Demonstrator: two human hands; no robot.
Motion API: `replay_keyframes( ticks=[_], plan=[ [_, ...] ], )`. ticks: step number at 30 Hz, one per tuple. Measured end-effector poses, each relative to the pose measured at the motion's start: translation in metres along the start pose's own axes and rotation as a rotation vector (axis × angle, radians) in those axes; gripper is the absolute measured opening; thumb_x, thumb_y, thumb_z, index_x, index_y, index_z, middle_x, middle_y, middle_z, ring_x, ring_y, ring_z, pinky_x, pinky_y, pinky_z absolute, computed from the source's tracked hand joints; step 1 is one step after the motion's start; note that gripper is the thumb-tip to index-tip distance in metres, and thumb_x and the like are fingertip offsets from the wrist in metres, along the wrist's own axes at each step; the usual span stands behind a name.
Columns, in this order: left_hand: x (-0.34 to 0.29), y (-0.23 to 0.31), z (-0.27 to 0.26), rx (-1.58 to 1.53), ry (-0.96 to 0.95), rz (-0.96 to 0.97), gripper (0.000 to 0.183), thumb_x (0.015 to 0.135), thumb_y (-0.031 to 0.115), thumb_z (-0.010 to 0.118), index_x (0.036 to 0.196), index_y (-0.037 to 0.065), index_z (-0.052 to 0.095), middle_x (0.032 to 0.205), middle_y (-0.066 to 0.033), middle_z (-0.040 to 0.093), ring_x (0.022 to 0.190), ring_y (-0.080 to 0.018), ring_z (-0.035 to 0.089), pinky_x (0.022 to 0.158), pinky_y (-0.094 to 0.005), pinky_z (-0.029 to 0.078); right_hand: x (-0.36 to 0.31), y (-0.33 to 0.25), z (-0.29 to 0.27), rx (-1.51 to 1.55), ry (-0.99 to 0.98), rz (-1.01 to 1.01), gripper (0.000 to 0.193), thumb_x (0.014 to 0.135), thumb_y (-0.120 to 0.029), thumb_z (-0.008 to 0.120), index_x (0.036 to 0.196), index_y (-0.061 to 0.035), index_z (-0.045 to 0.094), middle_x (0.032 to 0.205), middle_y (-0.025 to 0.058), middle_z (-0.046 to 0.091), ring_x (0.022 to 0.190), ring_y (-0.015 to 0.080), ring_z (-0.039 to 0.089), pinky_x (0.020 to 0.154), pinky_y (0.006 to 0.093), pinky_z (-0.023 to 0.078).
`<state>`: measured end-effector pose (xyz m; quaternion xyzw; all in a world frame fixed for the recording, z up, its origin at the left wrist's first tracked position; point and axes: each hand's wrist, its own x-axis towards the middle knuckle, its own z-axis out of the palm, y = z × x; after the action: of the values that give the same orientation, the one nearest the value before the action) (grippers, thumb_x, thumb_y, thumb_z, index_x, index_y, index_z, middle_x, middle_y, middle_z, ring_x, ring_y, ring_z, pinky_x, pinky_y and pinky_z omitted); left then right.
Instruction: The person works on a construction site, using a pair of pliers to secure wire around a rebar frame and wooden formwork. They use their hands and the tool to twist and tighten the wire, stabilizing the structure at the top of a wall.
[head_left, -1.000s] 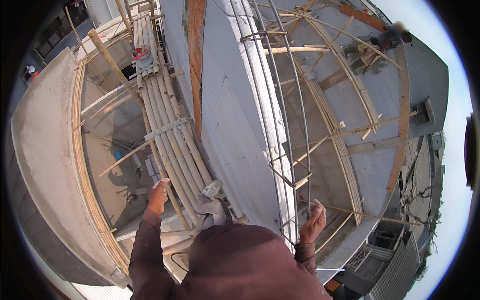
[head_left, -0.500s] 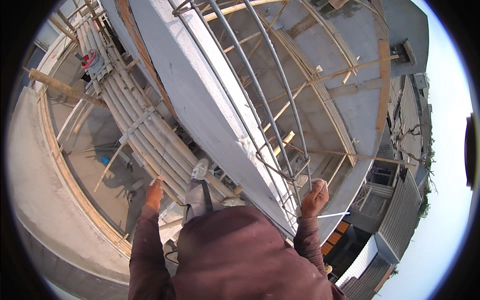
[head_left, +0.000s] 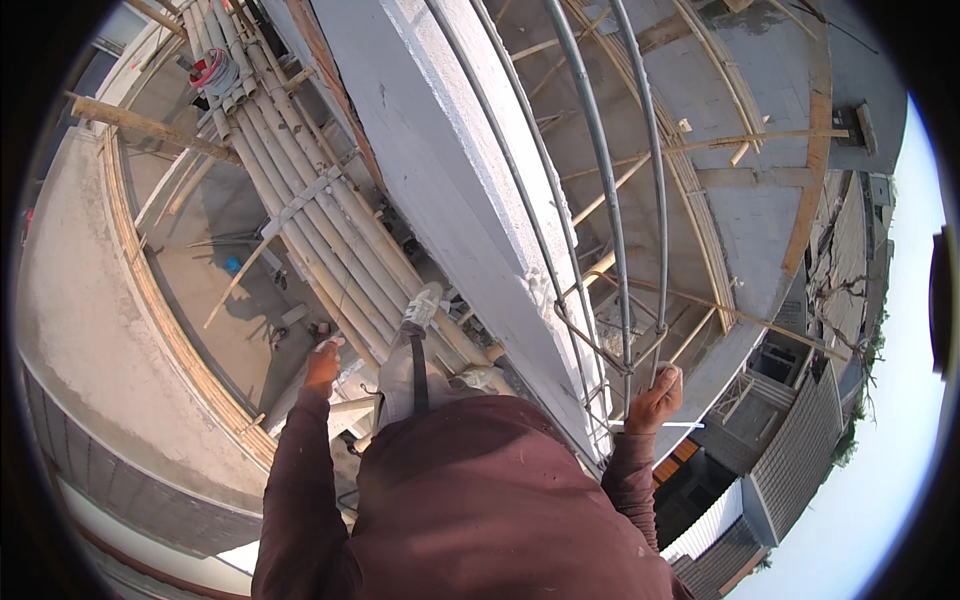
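Note:
My right hand (head_left: pixel 654 397) is closed round the near end of a steel reinforcing bar (head_left: pixel 655 215). That bar belongs to a long rebar cage, whose bars are joined by a bent stirrup (head_left: pixel 590 340), beside the pale wall top (head_left: pixel 500 190). Over the bamboo walkway's left side, my left hand (head_left: pixel 323 365) is raised with its fingers pinched together. A thin wire showed at these fingers a moment ago; now it is too fine to make out clearly.
My shoe (head_left: pixel 423 305) stands on bundled bamboo poles (head_left: pixel 310 235) lashed into a walkway. Farther along it sits a red and grey coil (head_left: pixel 212 75). Left lies a lower floor behind a curved concrete ledge (head_left: pixel 100 300). Beyond the wall, bamboo poles (head_left: pixel 700 150) cross a deep drop.
My view has shifted, so the wall, cage and walkway appear farther right. My left hand is still pinched, and my right hand stays on the bar's end.

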<state>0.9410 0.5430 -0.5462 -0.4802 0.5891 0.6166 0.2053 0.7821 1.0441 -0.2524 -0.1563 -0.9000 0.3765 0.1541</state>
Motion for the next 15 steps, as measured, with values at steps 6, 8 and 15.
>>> replay_keyframes(
  ticks=[6, 8, 15],
  plan=[
    [0.085, -0.055, 0.037, 0.163, 0.238, 0.125, 0.028, 0.095, 0.026, 0.057, 0.110, 0.005, 0.069, 0.091, -0.0211, 0.070, 0.080, -0.0353, 0.068, 0.073, -0.0423, 0.052, -0.002, 0.032, -0.017, -0.092, 0.049, -0.026, 0.044, 0.109, -0.032, 0.037, 0.087, -0.0004, 0.059, 0.074, 0.0039, 0.050, 0.070, 0.0131, 0.047, 0.064, 0.0285, 0.038],
    [0.110, -0.064, 0.047, 0.132, 0.335, 0.256, 0.029, 0.095, 0.026, 0.057, 0.110, 0.003, 0.068, 0.095, -0.0237, 0.070, 0.087, -0.0397, 0.067, 0.078, -0.0436, 0.052, -0.001, 0.081, -0.043, 0.049, 0.004, -0.010, 0.045, 0.108, -0.038, 0.040, 0.088, -0.0009, 0.058, 0.076, 0.0049, 0.051, 0.070, 0.0128, 0.048, 0.064, 0.0273, 0.039],
    [0.222, -0.071, 0.077, 0.266, 0.508, 0.005, 0.034, 0.096, 0.027, 0.055, 0.115, 0.000, 0.065, 0.107, -0.0283, 0.068, 0.103, -0.0440, 0.065, 0.089, -0.0478, 0.051, 0.003, 0.066, -0.045, -0.263, 0.095, 0.010, 0.052, 0.103, -0.053, 0.046, 0.080, -0.0064, 0.052, 0.062, -0.0013, 0.043, 0.052, 0.0054, 0.041, 0.047, 0.0191, 0.029]
  ],
)
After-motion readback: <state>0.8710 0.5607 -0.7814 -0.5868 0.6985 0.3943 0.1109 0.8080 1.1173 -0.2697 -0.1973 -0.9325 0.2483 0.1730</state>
